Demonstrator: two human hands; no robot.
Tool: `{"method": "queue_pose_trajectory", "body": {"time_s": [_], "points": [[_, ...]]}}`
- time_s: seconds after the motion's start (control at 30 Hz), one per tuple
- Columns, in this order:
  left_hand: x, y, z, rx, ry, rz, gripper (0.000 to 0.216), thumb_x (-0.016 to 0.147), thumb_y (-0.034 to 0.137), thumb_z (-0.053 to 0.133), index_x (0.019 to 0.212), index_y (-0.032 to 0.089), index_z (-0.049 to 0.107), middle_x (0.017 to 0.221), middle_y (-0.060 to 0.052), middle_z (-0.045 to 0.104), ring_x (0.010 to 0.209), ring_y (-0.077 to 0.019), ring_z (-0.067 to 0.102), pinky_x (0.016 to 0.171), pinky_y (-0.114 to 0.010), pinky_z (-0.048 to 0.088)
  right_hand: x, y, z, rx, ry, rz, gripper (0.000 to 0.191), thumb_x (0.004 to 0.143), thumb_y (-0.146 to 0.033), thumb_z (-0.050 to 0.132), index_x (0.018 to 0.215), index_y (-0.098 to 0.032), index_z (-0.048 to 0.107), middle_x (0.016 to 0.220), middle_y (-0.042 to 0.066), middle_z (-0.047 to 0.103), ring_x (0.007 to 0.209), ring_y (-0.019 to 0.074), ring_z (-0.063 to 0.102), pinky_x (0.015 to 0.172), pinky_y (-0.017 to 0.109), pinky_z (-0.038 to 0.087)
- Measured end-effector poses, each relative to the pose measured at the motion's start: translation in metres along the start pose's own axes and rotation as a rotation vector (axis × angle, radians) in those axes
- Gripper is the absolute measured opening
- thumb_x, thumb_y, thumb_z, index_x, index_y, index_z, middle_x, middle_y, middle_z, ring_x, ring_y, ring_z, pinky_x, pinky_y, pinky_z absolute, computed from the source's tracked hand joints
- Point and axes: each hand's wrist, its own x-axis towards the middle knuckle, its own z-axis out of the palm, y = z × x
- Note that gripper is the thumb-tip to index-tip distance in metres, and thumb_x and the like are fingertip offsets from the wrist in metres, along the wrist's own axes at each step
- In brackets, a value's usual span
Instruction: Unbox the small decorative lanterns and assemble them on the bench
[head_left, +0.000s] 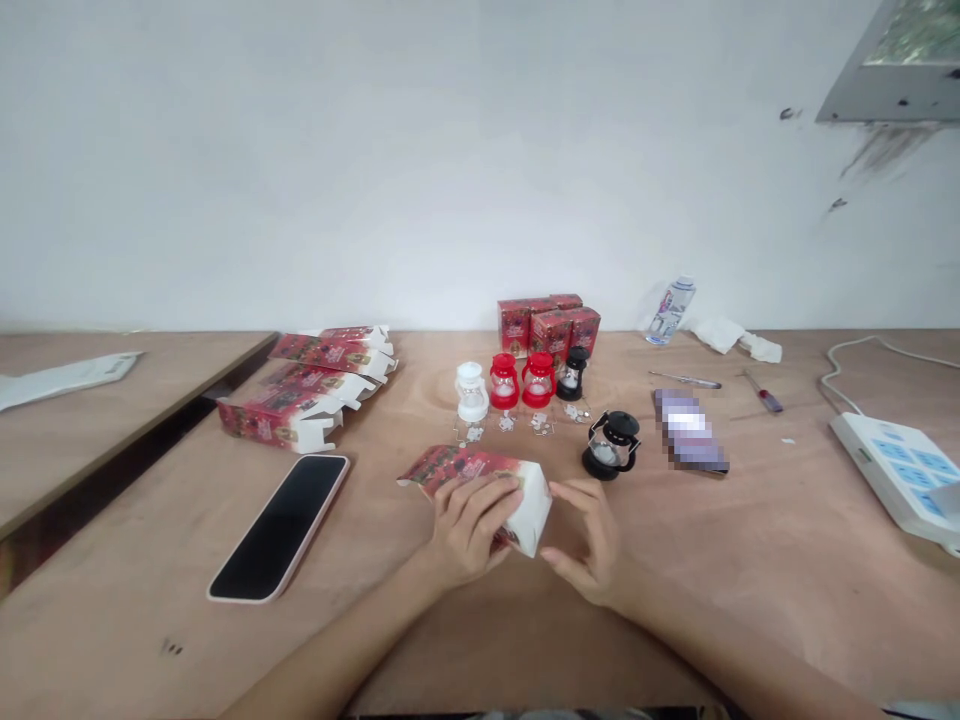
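Observation:
A red printed carton (pixel 465 463) with a white end lies tilted above the front of the table, my left hand (pixel 471 525) wrapped round its middle. Its white end faces right, and a flap at the far left end sticks out. Beside that white end is my right hand (pixel 589 540), thumb and fingers apart, the fingertips close to the carton's edge; whether they touch it I cannot tell. A black mini lantern (pixel 613 447) stands just beyond my right hand. Farther back are a white lantern (pixel 472 392), two red lanterns (pixel 504 382) and another black lantern (pixel 573 375).
Flattened red cartons (pixel 285 400) lie at left, near a gap between tables. A phone (pixel 279 528) is front left, another phone (pixel 688 432) at right. Closed red boxes (pixel 550 328) stand by the wall. Screwdrivers (pixel 765 392), a bottle (pixel 671 312) and a power strip (pixel 900 470) are at right.

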Motion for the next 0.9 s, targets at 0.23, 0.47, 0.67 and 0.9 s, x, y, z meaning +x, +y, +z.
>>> {"method": "queue_pose_trajectory", "body": {"time_s": [0.23,0.47,0.67,0.9], "points": [[0.0038,0.0044,0.0045,0.115,-0.073,0.004,0.022,0.088,0.025,0.042,0.101,0.015,0.057,0.09,-0.009,0.068,0.089,-0.0191,0.056,0.08,-0.033,0.035,0.0101,-0.0048,0.0054,0.123,-0.038,0.241,0.016,0.077,-0.031,0.062,0.084,-0.022,0.05,0.096,0.006,0.05,0.091,0.02,0.055,0.079,0.035,0.047],[0.0024,0.0011,0.0049,0.14,-0.057,0.024,0.019,0.086,0.026,0.046,0.1,0.016,0.054,0.093,-0.012,0.068,0.087,-0.0207,0.055,0.077,-0.034,0.036,0.0077,-0.0016,0.0093,0.208,0.011,0.318,0.037,0.071,-0.031,0.069,0.098,-0.023,0.045,0.098,0.005,0.053,0.091,0.0201,0.054,0.079,0.034,0.046],[0.0026,0.0012,0.0057,0.103,-0.105,0.05,0.024,0.084,0.03,0.049,0.104,0.017,0.052,0.096,-0.012,0.068,0.087,-0.0205,0.055,0.076,-0.032,0.037,0.0093,-0.0032,0.0067,0.287,-0.03,0.302,0.041,0.073,-0.032,0.063,0.105,-0.023,0.04,0.086,0.001,0.044,0.076,0.0161,0.047,0.069,0.03,0.045],[0.003,0.0057,0.0048,0.09,-0.046,0.095,0.018,0.084,0.031,0.051,0.097,0.018,0.056,0.09,-0.009,0.07,0.087,-0.0186,0.056,0.083,-0.033,0.035,0.0033,-0.0013,0.01,0.425,-0.037,0.261,0.038,0.077,-0.027,0.052,0.11,-0.022,0.034,0.088,0.003,0.038,0.079,0.0176,0.045,0.07,0.032,0.045]]}}
